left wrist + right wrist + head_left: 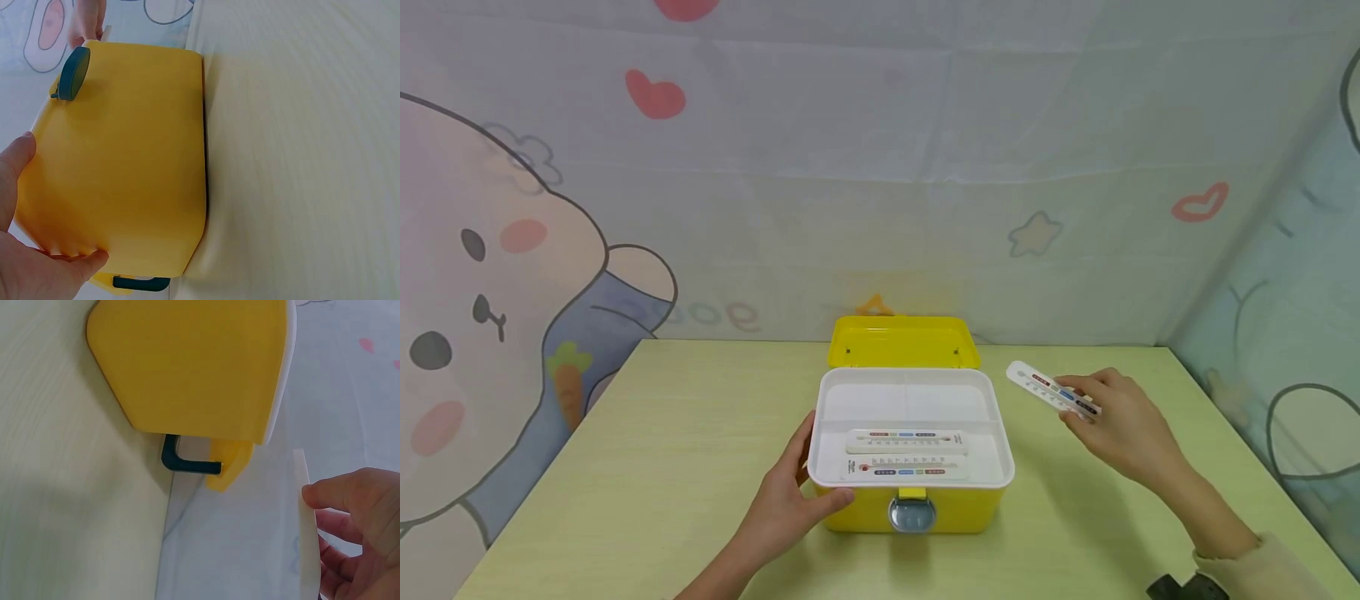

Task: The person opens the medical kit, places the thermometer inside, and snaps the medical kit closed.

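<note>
A yellow storage box (955, 510) stands on the table with its yellow lid (904, 343) raised at the back. Inside its white tray (880, 400), two white thermometers lie flat, one thermometer (907, 442) behind the other thermometer (904, 468). My left hand (782, 508) grips the box's front left corner, thumb at the front and fingers along the side. In the left wrist view the fingers (94, 262) touch the yellow wall. To the right of the box, my right hand (1120, 425) pinches a third white thermometer (1037, 385) in the air, its printed scale facing up.
A round clear latch (912, 514) sits on the box's front. The right wrist view shows a dark handle (194, 465) at the lid. Pale wooden table (715, 433) surrounds the box, and a printed cloth backdrop (820, 208) hangs behind it.
</note>
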Motion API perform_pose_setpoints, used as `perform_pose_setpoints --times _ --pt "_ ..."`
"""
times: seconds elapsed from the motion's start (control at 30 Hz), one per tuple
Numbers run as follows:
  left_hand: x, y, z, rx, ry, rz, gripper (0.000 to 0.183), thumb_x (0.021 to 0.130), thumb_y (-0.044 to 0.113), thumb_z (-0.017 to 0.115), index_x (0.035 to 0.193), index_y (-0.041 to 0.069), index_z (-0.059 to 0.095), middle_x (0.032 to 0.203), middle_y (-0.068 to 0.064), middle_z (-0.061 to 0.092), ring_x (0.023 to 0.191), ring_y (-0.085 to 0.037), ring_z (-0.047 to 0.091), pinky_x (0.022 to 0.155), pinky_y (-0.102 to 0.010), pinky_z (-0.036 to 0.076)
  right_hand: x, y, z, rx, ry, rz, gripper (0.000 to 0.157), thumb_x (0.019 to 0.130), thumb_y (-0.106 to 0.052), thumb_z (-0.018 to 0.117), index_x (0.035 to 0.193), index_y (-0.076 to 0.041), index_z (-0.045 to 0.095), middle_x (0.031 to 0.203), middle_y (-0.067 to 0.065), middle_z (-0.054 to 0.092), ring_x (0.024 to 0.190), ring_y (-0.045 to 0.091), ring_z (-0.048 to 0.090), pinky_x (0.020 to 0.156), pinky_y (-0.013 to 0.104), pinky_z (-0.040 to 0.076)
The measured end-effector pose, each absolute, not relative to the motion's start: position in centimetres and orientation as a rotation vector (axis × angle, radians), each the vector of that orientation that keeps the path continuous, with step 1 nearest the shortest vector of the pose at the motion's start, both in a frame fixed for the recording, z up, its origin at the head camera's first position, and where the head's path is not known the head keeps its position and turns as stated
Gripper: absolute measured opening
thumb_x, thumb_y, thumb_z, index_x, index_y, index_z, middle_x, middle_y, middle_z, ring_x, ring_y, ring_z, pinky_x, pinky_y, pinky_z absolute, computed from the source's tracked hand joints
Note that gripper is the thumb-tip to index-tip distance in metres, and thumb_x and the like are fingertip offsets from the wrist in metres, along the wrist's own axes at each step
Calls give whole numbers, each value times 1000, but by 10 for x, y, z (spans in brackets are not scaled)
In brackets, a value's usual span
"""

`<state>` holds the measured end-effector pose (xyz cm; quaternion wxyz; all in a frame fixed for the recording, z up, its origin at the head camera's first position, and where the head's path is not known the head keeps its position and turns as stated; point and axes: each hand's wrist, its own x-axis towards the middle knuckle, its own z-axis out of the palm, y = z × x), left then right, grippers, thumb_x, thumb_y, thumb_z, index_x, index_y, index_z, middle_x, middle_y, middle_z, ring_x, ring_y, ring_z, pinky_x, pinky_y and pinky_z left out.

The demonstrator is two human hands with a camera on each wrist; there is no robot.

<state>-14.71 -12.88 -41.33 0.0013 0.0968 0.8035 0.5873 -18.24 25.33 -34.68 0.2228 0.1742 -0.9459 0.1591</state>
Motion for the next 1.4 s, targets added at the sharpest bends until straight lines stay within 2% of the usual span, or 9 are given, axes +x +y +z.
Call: perform_pose_setpoints --times 0.27,0.73,1.4 --pt "-147 -129 -413 305 2522 1843 100 71 19 80 148 22 16 140 1 42 119 -17 46 105 -43 36 -179 241 -339 522 -2660 495 35 76 -12 73 110 -10 67 94 9 59 72 15 48 55 24 39" --pt "-147 -129 -415 295 2530 1833 101 70 21 80 148 22 16 142 0 40 123 -18 44 105 -43 35 -182 218 -336 660 -2676 452 34 75 -13 74 109 -11 67 89 0 56 73 11 45 58 22 40" --pt "-148 -129 -416 315 2520 1852 101 70 21 81 147 24 16 140 0 42 119 -17 47 104 -41 36 -179 184 -331 798 -2742 440 32 75 -16 74 106 -15 69 95 -2 57 80 11 46 61 20 43"
